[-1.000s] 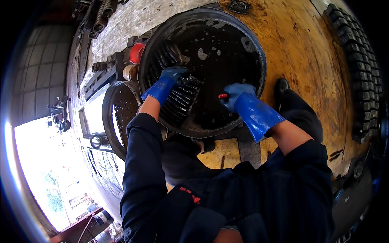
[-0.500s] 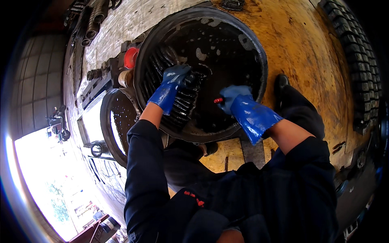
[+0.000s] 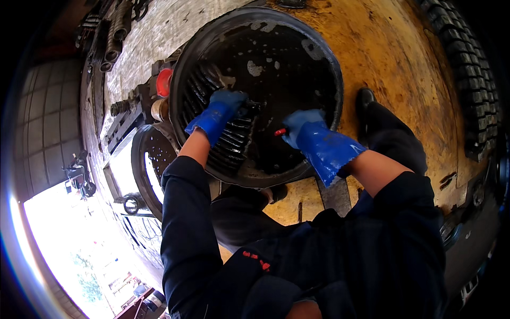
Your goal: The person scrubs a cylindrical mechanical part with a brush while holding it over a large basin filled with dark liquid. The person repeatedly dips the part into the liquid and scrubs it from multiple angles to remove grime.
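Observation:
A wide round black tub (image 3: pixel 336 69) holds dark liquid with patches of foam. In its left half lies a wet, ribbed black part (image 3: pixel 232 143), partly under the liquid; its exact kind I cannot make out. My left hand (image 3: pixel 226 103), in a blue rubber glove, is closed on the upper right edge of that part. Over the right half of the tub is my right hand (image 3: pixel 304 126), gloved alike, its fingers wrapped round a tool with a red end (image 3: pixel 280 132). The rest of this tool is hidden by the glove or lost against the dark liquid.
A second round pan (image 3: pixel 142 159) stands left of the tub. Beside the tub's left rim are a red funnel-like cup (image 3: pixel 164 82) and metal machine parts (image 3: pixel 127 108). A heavy ribbed track (image 3: pixel 474 90) lies at the far right on the stained yellow floor (image 3: pixel 393 58).
The whole view has shifted slightly, so the tub sits a little further left and higher. Both hands keep their grips; the left has moved slightly down against the ribbed part.

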The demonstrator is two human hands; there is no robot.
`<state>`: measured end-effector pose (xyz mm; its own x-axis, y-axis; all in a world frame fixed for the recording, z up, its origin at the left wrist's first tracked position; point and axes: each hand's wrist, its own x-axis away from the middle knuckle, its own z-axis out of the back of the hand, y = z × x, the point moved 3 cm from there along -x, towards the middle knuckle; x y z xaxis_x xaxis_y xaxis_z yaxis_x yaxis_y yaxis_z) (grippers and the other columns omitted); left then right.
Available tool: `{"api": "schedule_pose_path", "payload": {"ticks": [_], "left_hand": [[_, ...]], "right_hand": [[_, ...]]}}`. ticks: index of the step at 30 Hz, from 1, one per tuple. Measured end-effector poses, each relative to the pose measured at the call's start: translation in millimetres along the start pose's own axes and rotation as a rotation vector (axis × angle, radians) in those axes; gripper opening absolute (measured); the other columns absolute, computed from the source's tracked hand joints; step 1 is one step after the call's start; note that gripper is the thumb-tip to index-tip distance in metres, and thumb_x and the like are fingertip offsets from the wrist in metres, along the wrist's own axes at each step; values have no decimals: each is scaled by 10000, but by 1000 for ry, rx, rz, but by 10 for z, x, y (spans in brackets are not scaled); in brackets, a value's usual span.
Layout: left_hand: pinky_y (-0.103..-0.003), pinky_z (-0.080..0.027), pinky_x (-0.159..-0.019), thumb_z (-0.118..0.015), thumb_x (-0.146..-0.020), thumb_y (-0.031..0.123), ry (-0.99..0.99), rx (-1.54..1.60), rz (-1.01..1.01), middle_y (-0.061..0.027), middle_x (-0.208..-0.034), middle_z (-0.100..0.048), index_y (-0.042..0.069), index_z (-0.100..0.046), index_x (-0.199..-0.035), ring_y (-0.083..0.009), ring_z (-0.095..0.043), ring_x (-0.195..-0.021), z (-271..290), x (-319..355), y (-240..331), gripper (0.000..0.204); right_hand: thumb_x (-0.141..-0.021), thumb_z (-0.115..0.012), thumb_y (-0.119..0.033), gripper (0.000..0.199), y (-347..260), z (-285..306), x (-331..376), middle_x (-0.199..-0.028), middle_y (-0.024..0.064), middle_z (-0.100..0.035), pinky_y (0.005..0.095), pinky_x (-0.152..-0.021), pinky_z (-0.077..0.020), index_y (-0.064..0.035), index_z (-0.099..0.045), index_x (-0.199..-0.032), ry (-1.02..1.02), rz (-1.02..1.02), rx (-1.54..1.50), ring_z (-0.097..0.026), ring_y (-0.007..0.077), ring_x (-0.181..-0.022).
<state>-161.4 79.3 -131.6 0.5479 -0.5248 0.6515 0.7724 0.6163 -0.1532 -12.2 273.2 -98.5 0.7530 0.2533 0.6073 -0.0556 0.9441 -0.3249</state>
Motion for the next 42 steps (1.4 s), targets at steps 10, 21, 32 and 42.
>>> {"api": "schedule_pose_path", "payload": {"ticks": [10,21,32,42], "left_hand": [[-424,-536,-923,-484,-957,231,141,-10,128,-97,-1196,-693,204,-661,-1203,-280,-675,-1102,-182,-188,-136,305],[-382,-512,-962,-548,-932,404,0,224,446,-149,-1270,-664,155,-648,-1287,-321,-649,-1139,379,38,144,445],[-404,-545,-847,-712,-790,266,486,650,605,-202,-1024,-730,84,-731,-1091,-338,-704,-993,691,1443,-235,352],[-464,-534,-846,-672,-808,211,498,205,257,-245,-1021,-661,9,-725,-949,-428,-643,-982,-272,2162,-418,252]], "right_hand": [[-889,-631,-381,276,-7,-12,-26,-984,49,-745,491,-811,-542,-189,-755,-1043,-28,-8,-11,-721,276,-946],[-884,-608,-311,249,59,-70,-18,-1018,27,-744,489,-812,-537,-192,-759,-1042,-16,31,24,-716,272,-966],[-878,-619,-344,276,251,-376,-417,-1054,77,-745,460,-807,-558,-192,-761,-1059,245,-115,-50,-713,301,-1002],[-819,-748,-279,354,196,-456,-407,-1185,143,-709,400,-902,-547,-119,-737,-1136,110,-125,-442,-690,315,-1071]]}}
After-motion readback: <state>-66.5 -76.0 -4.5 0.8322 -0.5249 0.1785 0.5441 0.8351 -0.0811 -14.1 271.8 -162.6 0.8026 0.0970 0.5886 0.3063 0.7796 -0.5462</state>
